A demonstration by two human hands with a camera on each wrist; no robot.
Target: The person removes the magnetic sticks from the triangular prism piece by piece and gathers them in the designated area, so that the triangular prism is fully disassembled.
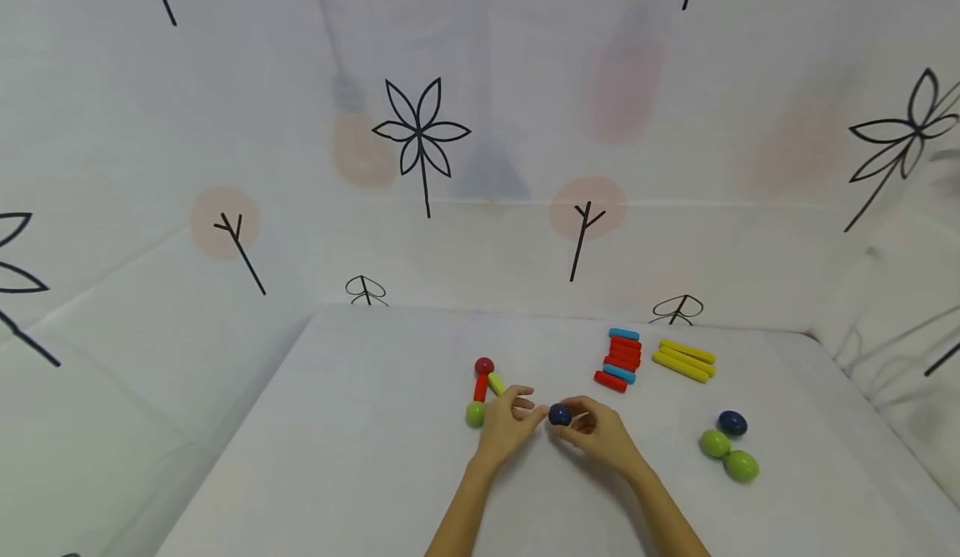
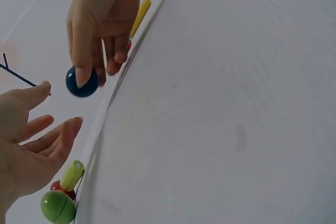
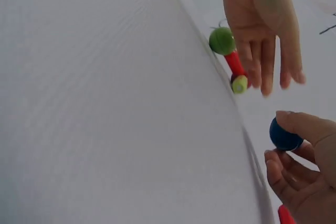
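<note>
Between the thumb and fingers of my right hand (image 1: 602, 436), a dark blue ball (image 1: 559, 415) is pinched above the white table. My left hand (image 1: 504, 429) faces it with relaxed, parted fingers and holds nothing; its fingertips are close to the ball but apart from it in the left wrist view. Just beyond the left hand lies a joined piece: a red ball (image 1: 484, 366), a red rod (image 1: 480, 388) and a green ball (image 1: 475, 413) in a line. A yellow-green rod (image 1: 496, 383) slants out from the red ball, its near end partly behind the left hand.
Several red and blue rods (image 1: 622, 362) lie in a column at the back right, beside 3 yellow rods (image 1: 684, 362). Further right sit another dark blue ball (image 1: 732, 423) and two green balls (image 1: 742, 465). A patterned white cloth (image 1: 480, 257) hangs behind the table (image 1: 360, 457).
</note>
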